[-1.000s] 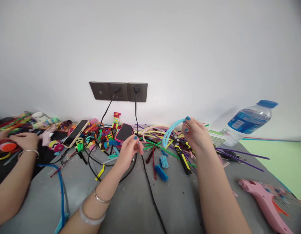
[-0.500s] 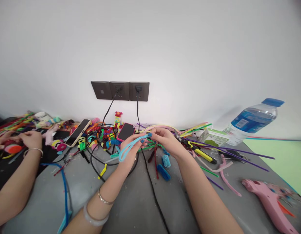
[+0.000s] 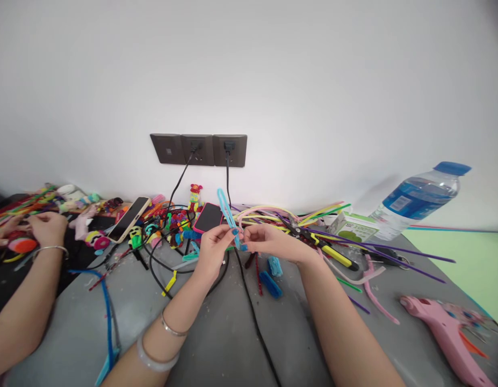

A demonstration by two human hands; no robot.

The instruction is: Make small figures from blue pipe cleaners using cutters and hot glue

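My left hand (image 3: pixel 214 249) and my right hand (image 3: pixel 268 240) meet above the grey table (image 3: pixel 216 344), both pinching a light blue pipe cleaner (image 3: pixel 226 212) folded into a narrow loop. The loop stands upward from my fingertips toward the wall. Just below my hands lie short blue fuzzy pieces (image 3: pixel 271 277) and a black cable (image 3: pixel 252 322). A heap of long pipe cleaners (image 3: pixel 273 213) in yellow, pink, green and purple lies behind my right hand.
Another person's hands (image 3: pixel 43 228) work at the far left among colourful bits. A yellow-handled cutter (image 3: pixel 329 252), a pink glue gun (image 3: pixel 442 328), a water bottle (image 3: pixel 418 199), two phones (image 3: pixel 130 217) and wall sockets (image 3: pixel 198 149) are around. A blue pipe cleaner (image 3: pixel 107 317) lies at the left front.
My right hand carried the light blue pipe cleaner from the right over to my left hand. Both hands now pinch it, and the loop has swung from pointing left to standing upright.
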